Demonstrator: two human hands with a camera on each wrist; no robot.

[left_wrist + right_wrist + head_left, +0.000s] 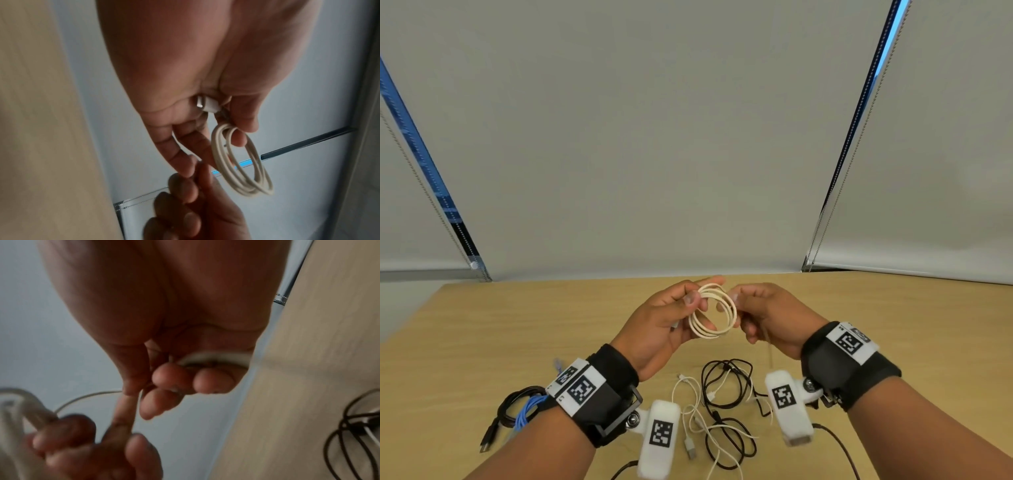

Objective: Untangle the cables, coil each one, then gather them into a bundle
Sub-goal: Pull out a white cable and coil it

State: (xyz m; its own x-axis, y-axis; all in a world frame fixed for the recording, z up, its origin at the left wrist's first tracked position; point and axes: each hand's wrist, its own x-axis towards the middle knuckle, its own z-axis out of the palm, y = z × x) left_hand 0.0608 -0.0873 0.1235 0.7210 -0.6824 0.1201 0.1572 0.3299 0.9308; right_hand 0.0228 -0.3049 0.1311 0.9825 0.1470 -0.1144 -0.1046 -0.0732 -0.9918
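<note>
Pale roller blinds (688,137) fill the far side of the scene, and a light wooden table (893,325) runs beneath them toward the person. Above the table's middle, both hands hold a cream cable (713,316) wound into a small coil of several turns. The left hand (664,318) pinches the coil's left edge between thumb and fingers, with a white plug (206,104) tucked against its palm in the left wrist view. The right hand (767,318) curls on the coil's right edge; a loose tail (767,342) seems to hang down from it, though the blur in the right wrist view leaves the exact grip uncertain.

The coil stands roughly upright, its open face turned toward the person, lying directly between the two hands. The tail sits on the right side, so the right hand is the nearer one to feed it round while the left keeps the loops pinned. My judgement: this coil is nearly finished.

On the near part of the table lies a tangle (726,411) of black and white cables not yet sorted (it sits below and between the wrists). At the near left, a black coil (513,407) and a blue cable (527,409) rest together, partly hidden by the left wrist.
</note>
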